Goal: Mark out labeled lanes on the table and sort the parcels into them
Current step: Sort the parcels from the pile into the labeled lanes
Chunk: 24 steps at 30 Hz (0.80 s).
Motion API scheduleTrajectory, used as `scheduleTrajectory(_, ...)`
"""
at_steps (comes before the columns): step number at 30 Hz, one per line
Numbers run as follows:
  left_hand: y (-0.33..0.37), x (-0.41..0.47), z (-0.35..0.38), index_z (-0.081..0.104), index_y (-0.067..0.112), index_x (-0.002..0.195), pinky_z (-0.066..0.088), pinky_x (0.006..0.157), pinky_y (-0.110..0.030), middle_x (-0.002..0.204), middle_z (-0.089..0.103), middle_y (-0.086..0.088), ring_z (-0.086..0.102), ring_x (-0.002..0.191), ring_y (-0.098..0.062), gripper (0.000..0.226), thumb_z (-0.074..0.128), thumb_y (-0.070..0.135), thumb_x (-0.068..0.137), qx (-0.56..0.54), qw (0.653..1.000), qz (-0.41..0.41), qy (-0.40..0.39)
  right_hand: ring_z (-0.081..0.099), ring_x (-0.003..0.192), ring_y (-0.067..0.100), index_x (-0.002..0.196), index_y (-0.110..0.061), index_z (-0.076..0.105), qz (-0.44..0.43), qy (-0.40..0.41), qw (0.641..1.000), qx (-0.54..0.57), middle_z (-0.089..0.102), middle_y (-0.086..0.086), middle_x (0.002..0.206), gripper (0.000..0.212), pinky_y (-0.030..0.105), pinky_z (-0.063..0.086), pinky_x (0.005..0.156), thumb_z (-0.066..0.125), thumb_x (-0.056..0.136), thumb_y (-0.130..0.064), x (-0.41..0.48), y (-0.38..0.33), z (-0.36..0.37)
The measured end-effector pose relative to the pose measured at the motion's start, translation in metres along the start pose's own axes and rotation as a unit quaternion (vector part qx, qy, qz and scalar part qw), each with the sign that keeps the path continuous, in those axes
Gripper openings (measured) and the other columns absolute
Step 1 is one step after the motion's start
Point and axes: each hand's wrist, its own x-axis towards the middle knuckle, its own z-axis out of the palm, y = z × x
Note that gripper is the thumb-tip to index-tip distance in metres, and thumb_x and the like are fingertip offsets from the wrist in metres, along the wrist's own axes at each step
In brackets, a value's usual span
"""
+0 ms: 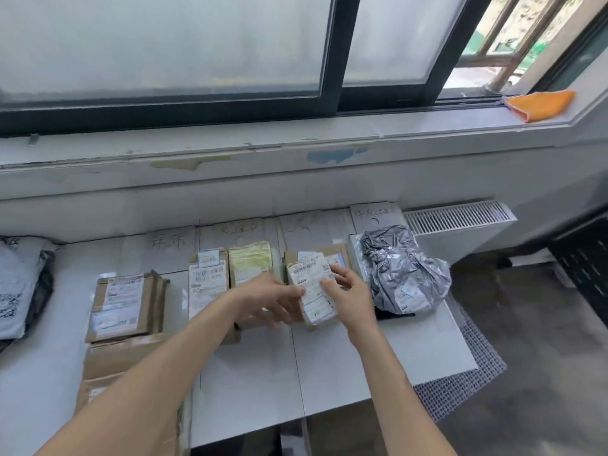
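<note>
Forearms (138, 383) reach out; my left grip (269, 299) and right grip (352, 291) both clamp the small labelled parcel (314, 287) above the bench's (263, 373) third lane (302, 225). Mid-sorting, I judge; next I must read its label and lay it flat.

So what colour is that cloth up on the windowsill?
The cloth is orange, clearest in the head view, top right.

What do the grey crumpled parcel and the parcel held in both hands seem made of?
Grey parcel: likely thin plastic film, glossy, with sharp shiny creases. Held parcel: apparently brown cardboard, matte edges, under a white paper label.
</note>
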Motion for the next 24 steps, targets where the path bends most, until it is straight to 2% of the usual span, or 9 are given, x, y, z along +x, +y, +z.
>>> scheduleTrajectory(2,0.002,0.005,0.011,0.073,0.008,0.103,0.058,0.071,-0.037,0.097,0.076,-0.008,0.074,0.088,-0.026,0.040,0.074,0.043,0.084,0.010,1.000,-0.012,-0.022,0.071,0.096,0.014,0.111,-0.024,0.068,0.017,-0.008,0.999,0.039,0.070,0.004,0.111,0.031,0.029,0.059,0.070,0.072,0.085,-0.007,-0.006,0.010,-0.021)
scheduleTrajectory(4,0.004,0.011,0.023,0.072,0.007,0.104,0.058,0.069,-0.035,0.096,0.076,-0.009,0.074,0.088,-0.027,0.036,0.076,0.037,0.083,0.019,0.999,-0.021,-0.034,0.072,0.093,0.013,0.110,-0.024,0.068,0.033,-0.015,0.997,0.061,0.069,0.004,0.112,0.032,0.025,0.057,0.067,0.072,0.085,-0.004,-0.010,0.020,-0.036)
scheduleTrajectory(13,0.002,0.019,0.036,0.071,0.011,0.108,0.061,0.073,-0.036,0.097,0.076,-0.009,0.074,0.090,-0.025,0.033,0.077,0.032,0.084,0.030,0.999,-0.010,-0.039,0.070,0.105,0.021,0.114,-0.020,0.064,0.035,-0.025,0.992,0.122,0.067,0.007,0.118,0.033,0.030,0.059,0.076,0.074,0.085,-0.007,-0.019,0.035,-0.053)
scheduleTrajectory(21,-0.016,0.011,0.042,0.070,0.008,0.110,0.061,0.069,-0.035,0.101,0.076,-0.011,0.074,0.092,-0.027,0.040,0.080,0.032,0.080,0.019,0.999,-0.024,-0.032,0.067,0.109,0.027,0.109,-0.020,0.065,0.030,-0.036,0.993,0.109,0.066,0.013,0.120,0.029,0.035,0.059,0.081,0.072,0.085,-0.006,-0.031,0.043,-0.052)
scheduleTrajectory(24,-0.030,0.005,0.053,0.069,0.008,0.112,0.061,0.073,-0.038,0.100,0.076,-0.011,0.074,0.092,-0.026,0.037,0.077,0.030,0.084,0.029,0.998,-0.048,-0.042,0.068,0.105,0.023,0.109,-0.020,0.065,0.041,-0.037,0.992,0.114,0.067,0.012,0.118,0.028,0.030,0.058,0.076,0.072,0.086,-0.007,-0.044,0.062,-0.058)
